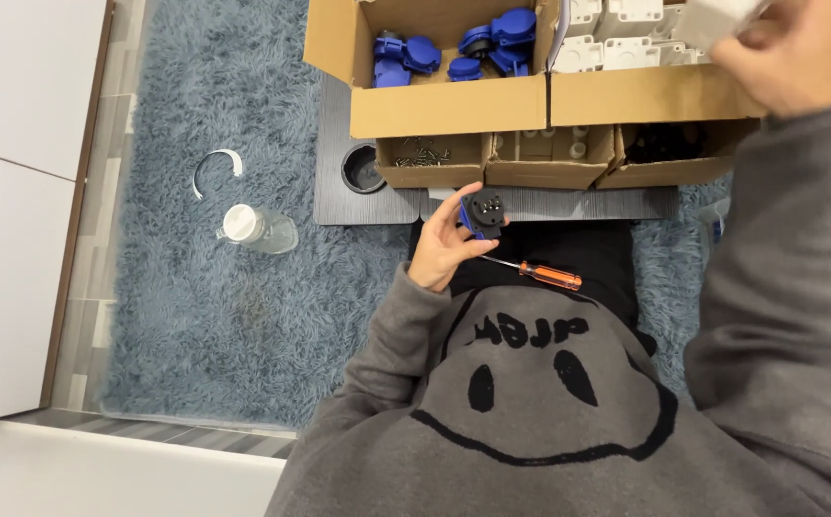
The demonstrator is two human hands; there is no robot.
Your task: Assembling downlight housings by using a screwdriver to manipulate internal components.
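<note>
Nearest the body, an orange-handled screwdriver (542, 274) lies across the lap, its shaft pointing toward the left hand (441, 251). That hand holds a small black-and-blue socket part (483, 213) at the near edge of the dark board (339, 182), thumb and fingertips closed on its sides. It looks like rigid moulded plastic, light and fairly smooth (probably best gripped by the rim, not the face with its small openings). Beyond sit three small cardboard trays (540, 161), one holding screws. Farther off, a large carton (434, 105) contains blue caps (492, 43) and white housings (626, 33). The right hand (787, 48) is raised over it, fingers curled around a white piece (717, 17).
</note>
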